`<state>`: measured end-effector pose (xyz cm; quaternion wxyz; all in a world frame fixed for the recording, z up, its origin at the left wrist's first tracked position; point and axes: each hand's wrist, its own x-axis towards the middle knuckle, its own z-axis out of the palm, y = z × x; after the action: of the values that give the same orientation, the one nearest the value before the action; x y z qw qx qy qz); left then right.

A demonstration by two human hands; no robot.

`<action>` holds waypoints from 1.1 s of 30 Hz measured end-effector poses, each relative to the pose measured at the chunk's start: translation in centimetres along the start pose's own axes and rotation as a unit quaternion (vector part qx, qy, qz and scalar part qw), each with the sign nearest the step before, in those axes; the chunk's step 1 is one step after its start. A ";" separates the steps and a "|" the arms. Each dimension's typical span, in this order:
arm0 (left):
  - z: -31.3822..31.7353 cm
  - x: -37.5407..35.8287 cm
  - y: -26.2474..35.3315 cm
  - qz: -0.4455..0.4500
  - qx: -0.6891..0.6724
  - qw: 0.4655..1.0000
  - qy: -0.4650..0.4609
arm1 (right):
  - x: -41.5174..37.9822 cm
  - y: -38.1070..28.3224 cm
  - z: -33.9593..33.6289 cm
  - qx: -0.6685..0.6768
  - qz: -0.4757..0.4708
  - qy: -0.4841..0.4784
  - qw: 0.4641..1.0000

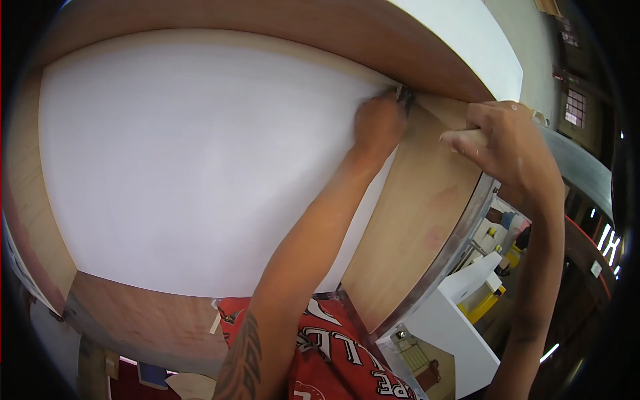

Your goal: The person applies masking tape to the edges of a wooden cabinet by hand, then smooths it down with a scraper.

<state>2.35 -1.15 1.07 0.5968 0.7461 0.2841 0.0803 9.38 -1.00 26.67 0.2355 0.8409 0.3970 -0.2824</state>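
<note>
A large white panel lies inside a wooden frame of brown boards. My left hand reaches across it to the far right corner, its fingers closed. Against the fingertips, in that corner, is a small dark metal-looking piece, too blurred to name. My right hand is raised over the right side board, closed in a fist. Something pale shows between its thumb and fingers, but most of it is hidden.
The brown far board rises behind the panel, and a near board runs along my body. To the right are white boards and yellow items below. A curved grey surface lies beyond my right wrist.
</note>
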 end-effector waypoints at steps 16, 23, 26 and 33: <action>0.3 0.5 -0.8 0.002 0.019 1.000 -0.021 | -4.7 -2.9 8.1 0.184 -0.490 -0.123 0.843; -0.6 0.0 -0.5 0.012 -0.008 0.999 -0.033 | -9.3 -2.1 1.2 0.207 -0.385 -0.101 0.894; -5.4 -3.7 -0.6 -0.089 -0.099 0.986 -0.101 | -11.4 1.0 -2.9 0.261 -0.331 -0.091 0.902; -20.1 -23.4 -7.4 -0.189 0.102 0.967 -0.139 | -10.2 3.7 -5.9 0.394 -0.165 0.042 0.903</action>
<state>-28.63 4.56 4.82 0.5560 0.7396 0.3404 -0.1675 8.64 -4.94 38.37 -0.1823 0.7986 0.3961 -0.4150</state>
